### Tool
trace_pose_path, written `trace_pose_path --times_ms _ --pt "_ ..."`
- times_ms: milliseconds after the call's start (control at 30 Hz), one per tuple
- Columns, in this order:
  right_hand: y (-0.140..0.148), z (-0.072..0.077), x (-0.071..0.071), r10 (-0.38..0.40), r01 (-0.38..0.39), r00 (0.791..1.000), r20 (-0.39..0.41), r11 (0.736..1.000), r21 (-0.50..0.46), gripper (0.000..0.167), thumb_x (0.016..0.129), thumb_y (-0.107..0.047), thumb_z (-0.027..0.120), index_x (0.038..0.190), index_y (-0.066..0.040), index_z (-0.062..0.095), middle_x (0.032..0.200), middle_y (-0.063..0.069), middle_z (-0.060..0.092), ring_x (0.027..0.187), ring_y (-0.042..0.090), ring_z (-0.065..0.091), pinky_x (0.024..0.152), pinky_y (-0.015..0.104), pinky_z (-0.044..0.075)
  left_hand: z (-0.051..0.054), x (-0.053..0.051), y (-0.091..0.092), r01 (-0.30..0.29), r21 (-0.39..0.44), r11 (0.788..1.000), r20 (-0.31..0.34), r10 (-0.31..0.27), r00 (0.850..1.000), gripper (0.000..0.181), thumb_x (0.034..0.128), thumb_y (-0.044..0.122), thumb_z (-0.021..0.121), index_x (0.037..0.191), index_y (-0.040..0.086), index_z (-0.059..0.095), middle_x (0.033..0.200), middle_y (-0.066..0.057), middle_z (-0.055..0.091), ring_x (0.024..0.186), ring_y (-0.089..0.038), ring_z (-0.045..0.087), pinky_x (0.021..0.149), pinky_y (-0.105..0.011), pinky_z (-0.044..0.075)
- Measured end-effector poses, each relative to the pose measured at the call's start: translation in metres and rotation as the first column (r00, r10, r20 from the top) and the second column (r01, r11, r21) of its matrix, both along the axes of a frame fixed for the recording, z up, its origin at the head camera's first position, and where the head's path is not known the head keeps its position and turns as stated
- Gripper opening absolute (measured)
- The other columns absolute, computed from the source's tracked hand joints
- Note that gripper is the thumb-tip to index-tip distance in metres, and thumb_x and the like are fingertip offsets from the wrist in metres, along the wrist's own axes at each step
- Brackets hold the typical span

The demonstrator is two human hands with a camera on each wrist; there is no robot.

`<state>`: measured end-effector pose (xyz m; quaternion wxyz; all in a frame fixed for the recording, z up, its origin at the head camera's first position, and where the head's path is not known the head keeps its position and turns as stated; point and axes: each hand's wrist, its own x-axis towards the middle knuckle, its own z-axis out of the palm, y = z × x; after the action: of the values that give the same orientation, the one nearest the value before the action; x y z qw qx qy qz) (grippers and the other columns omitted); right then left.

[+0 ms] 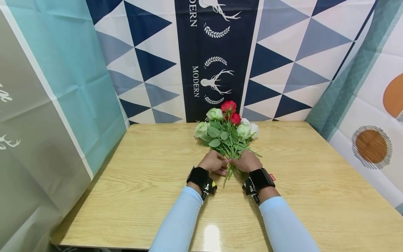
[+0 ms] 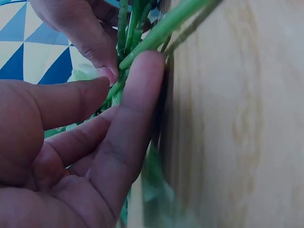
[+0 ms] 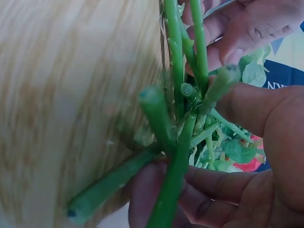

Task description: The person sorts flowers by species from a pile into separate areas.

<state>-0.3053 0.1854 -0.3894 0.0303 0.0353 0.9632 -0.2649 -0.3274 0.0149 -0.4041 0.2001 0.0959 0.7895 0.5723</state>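
**Left hand (image 1: pixel 215 162) and right hand (image 1: pixel 248 162) meet on the stems (image 1: pixel 229 172) of a bunch of flowers (image 1: pixel 221 134)**

By the left wrist view, the left hand has its thumb on one side of the stems and its index finger along the other, pinching them lightly, with the desk (image 1: pixel 141 168) just beside.

The right wrist view gives me what the head view hides: blunt stem ends (image 3: pixel 75 212), dark at the tip, splaying several ways. The right hand pinches the stems, thumb on one side, fingers curled in from the other.

In the head view, two light blue sleeves (image 1: pixel 179 220) stretch forward, with black straps (image 1: pixel 197 177) at the wrists and both hands turned inward. Only here do I see the blooms whole, red, pale green and white, lying at the far side of the desk, heads pointing away from the person.

The desk is pale wood grain, with a gleam near its front edge. Behind it hangs a cloth of triangles (image 1: pixel 151 70) with a dark strip (image 1: pixel 217 47) reading MODERN; a teal and grey cloth (image 1: pixel 85 70) covers the left, and one with orange-brown discs (image 1: pixel 371 146) the right.
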Motion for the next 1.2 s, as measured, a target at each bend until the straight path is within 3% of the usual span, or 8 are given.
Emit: trace_pose_path --times_ms 233,567,1000,1200 --pt "-0.002 -0.001 -0.003 0.006 -0.006 1.000 0.008 0.999 -0.037 0.042 0.095 -0.038 0.072 0.068 -0.011 0.054 0.056 -0.001 0.039 0.048 0.016 0.042 0.048 0.029 0.035 0.000 0.002 0.001 -0.020 0.051 0.999 0.036 0.018 0.999 0.020 0.0995 -0.003 0.063 0.117 -0.009 0.070 0.089 -0.019 0.072 0.066 -0.022 0.073 0.064 -0.033 0.062" --pt "-0.009 -0.004 -0.007 0.057 -0.058 0.998 -0.013 0.994 -0.092 0.048 0.095 -0.028 0.074 0.057 -0.016 0.047 0.049 -0.003 0.036 0.043 0.012 0.037 0.046 0.027 0.032 -0.001 0.002 -0.003 -0.029 0.005 1.000 0.038 0.029 0.999 0.017 0.0964 -0.002 0.068 0.112 -0.006 0.072 0.090 -0.016 0.071 0.062 -0.020 0.073 0.063 -0.032 0.062" --pt "-0.027 -0.007 -0.006 0.103 -0.103 0.995 -0.003 0.987 -0.123 0.052 0.095 -0.028 0.075 0.052 -0.015 0.049 0.042 -0.002 0.039 0.036 0.013 0.039 0.041 0.027 0.035 0.005 0.003 -0.025 -0.003 0.031 1.000 0.098 0.000 0.995 0.020 0.1028 0.004 0.061 0.115 -0.009 0.071 0.096 -0.020 0.070 0.062 -0.020 0.069 0.065 -0.033 0.062" --pt "-0.036 -0.008 -0.006 0.123 -0.122 0.992 -0.002 0.981 -0.148 0.053 0.095 -0.026 0.075 0.051 -0.014 0.048 0.041 -0.002 0.039 0.035 0.013 0.039 0.039 0.026 0.034 0.006 0.004 -0.034 -0.022 0.029 0.999 0.111 0.019 0.994 0.020 0.1033 0.008 0.061 0.111 -0.007 0.073 0.096 -0.022 0.069 0.061 -0.021 0.069 0.064 -0.034 0.062"
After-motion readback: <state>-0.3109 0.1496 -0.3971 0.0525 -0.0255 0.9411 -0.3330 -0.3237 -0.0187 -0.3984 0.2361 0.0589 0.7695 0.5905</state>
